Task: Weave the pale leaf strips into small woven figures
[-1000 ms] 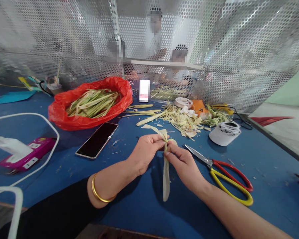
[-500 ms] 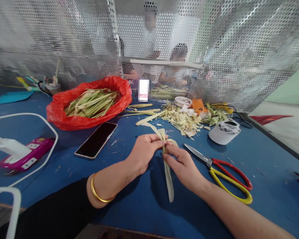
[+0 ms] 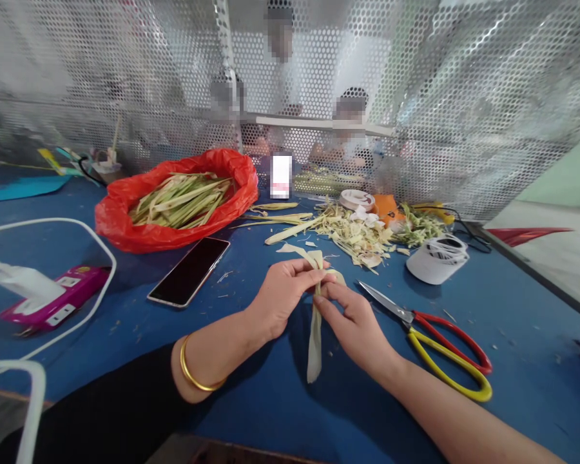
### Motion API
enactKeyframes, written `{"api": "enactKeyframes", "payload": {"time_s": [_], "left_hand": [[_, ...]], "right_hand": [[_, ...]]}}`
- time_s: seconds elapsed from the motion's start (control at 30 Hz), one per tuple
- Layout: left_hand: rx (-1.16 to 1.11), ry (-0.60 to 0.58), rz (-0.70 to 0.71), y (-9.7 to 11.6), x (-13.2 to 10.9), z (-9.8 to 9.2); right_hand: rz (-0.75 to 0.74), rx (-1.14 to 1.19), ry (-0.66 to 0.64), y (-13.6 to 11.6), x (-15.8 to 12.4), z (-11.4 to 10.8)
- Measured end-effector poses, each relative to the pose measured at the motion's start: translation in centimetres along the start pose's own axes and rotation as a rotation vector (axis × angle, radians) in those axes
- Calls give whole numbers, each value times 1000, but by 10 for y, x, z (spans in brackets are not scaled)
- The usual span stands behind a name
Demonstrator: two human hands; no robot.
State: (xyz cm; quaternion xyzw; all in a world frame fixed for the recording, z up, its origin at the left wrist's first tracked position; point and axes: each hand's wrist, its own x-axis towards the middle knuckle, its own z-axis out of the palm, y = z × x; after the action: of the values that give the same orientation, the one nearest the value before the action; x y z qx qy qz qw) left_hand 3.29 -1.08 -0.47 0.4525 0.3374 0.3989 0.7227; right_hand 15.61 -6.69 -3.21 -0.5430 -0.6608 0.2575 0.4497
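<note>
Both hands meet over the blue table around pale, flat strips of plant leaf point(image 3: 314, 348). My left hand point(image 3: 283, 290) pinches the strips where they cross, thumb on top. Just below that crossing, my right hand point(image 3: 352, 316) grips them between thumb and fingers. One long end hangs down toward me, a short end points up and left, and another loop shows behind my right fingers. How the strips are folded or knotted is partly hidden by the fingertips. Scissors point(image 3: 410, 319) with one red and one yellow handle lie to the right of my right hand.
A red plastic bag point(image 3: 111, 229) holds long green leaf strips point(image 3: 183, 203). Near it lie a phone point(image 3: 191, 274) and a purple power strip point(image 3: 84, 283) with white cables. Scraps point(image 3: 352, 235), a tape roll point(image 3: 357, 198) and a white thread spool point(image 3: 437, 261) stand beyond. People sit behind a perforated screen point(image 3: 174, 84).
The hanging end of the leaf strip has swung to the left and toward upright. Both hands keep their pinch in nearly the same place; the view has shifted slightly.
</note>
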Motion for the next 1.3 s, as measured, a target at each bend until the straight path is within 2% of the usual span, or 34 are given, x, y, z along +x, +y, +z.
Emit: {"api": "enactKeyframes", "payload": {"time_s": [0.13, 0.23, 0.33, 0.4, 0.43, 0.6, 0.67, 0.8, 0.97, 1.17, 1.3], "left_hand": [[30, 51, 9, -3, 0, 1], [13, 46, -2, -2, 2, -1], [12, 8, -25, 1, 4, -4], [27, -23, -51, 3, 3, -5], [39, -38, -62, 4, 2, -6], [156, -62, -38, 5, -1, -5], [210, -44, 8, 3, 0, -5], [259, -26, 65, 1, 1, -4], [259, 38, 67, 0, 2, -3], [275, 103, 76, -3, 4, -5], [212, 85, 18, -1, 5, -5]], "right_hand": [[-83, -36, -52, -3, 0, 0], [-103, -159, -66, -7, -1, -5], [-144, -313, 89, -8, 1, -16], [-148, -352, 240, -6, 4, -25], [-132, -341, 272, -5, 7, -29], [36, -119, 76, -1, 14, -33], [46, -146, 93, -1, 12, -31], [-30, -309, 166, 0, 8, -28], [-80, -391, 211, 1, 6, -26], [-307, -443, 172, -3, 3, -20], [-283, -416, 200, -3, 2, -17]]}}
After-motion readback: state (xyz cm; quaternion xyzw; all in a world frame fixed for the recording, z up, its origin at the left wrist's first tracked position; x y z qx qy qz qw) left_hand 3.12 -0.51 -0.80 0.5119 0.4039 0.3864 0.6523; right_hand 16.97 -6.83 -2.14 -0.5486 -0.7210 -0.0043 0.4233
